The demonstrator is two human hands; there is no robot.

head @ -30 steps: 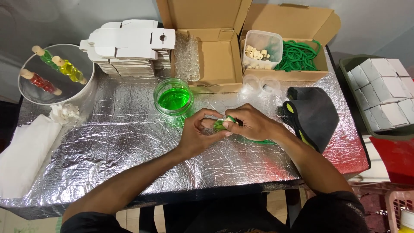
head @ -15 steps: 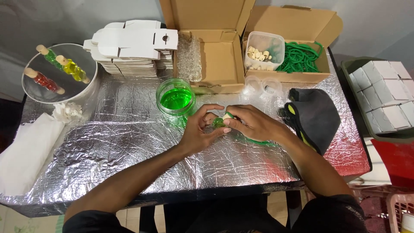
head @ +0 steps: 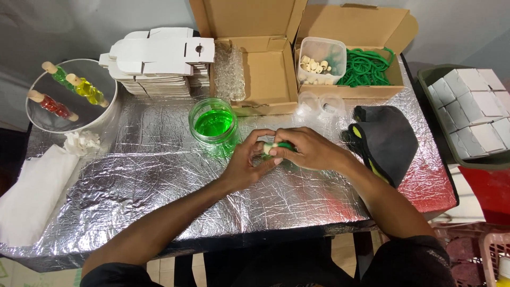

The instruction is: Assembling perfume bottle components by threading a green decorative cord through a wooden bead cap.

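We've got L hand (head: 245,162) & R hand (head: 308,151) both pinched on a small green-white piece (head: 276,147) btwn them, just right of the green jar (head: 213,125).

one head-worn camera looks steeply down from above the seated person's chest, facing the far wall at 12 o'clock, near enough that the crinkled silver foil-covered table (head: 133,175) fills most of the picture; both forearms enter from 6 o'clock.
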